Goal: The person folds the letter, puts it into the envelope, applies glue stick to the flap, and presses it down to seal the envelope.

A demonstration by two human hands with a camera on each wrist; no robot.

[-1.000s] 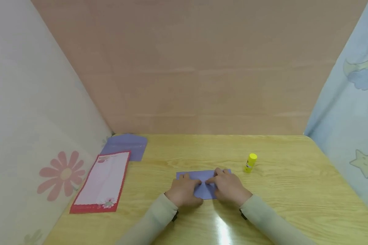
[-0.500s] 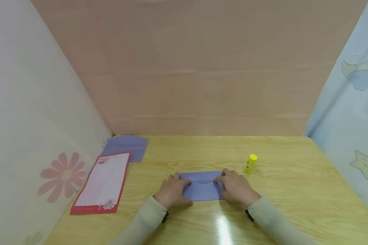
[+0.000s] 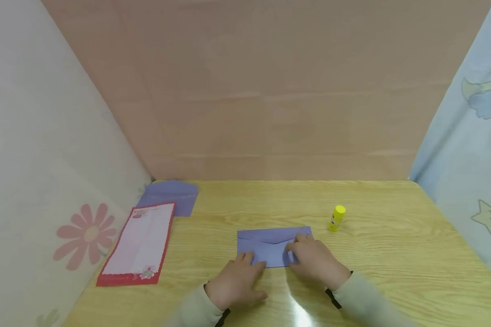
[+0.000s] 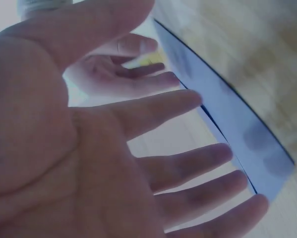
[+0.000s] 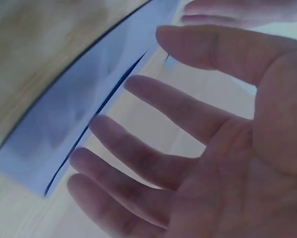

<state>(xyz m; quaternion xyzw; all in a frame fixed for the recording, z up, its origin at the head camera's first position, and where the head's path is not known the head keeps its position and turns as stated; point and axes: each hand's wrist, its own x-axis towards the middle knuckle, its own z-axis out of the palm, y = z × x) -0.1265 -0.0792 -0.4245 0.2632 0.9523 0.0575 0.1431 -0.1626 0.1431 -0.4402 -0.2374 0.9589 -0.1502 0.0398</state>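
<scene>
A purple envelope (image 3: 272, 254) lies flat in the middle of the table, its flap (image 3: 270, 235) folded down along the far side. Spread fingers of my left hand (image 3: 236, 280) touch the envelope's near edge at the left. My right hand (image 3: 315, 260) rests over its right end, hiding part of that side. In the left wrist view the fingers stretch toward the envelope (image 4: 247, 124), with nothing in the palm. From the right wrist, extended, slightly bent fingers lie along the envelope (image 5: 64, 116), also holding nothing.
A yellow glue stick (image 3: 337, 218) stands upright beyond my right hand. At the left lie a white sheet with a red border (image 3: 141, 243) and a second purple envelope (image 3: 169, 195), partly under it. Walls edge the table (image 3: 376, 254) at the back and sides.
My left hand has slid toward me from the flap to the near edge. The right hand first moved outward to the right, then slightly nearer. More of the flap now shows.
</scene>
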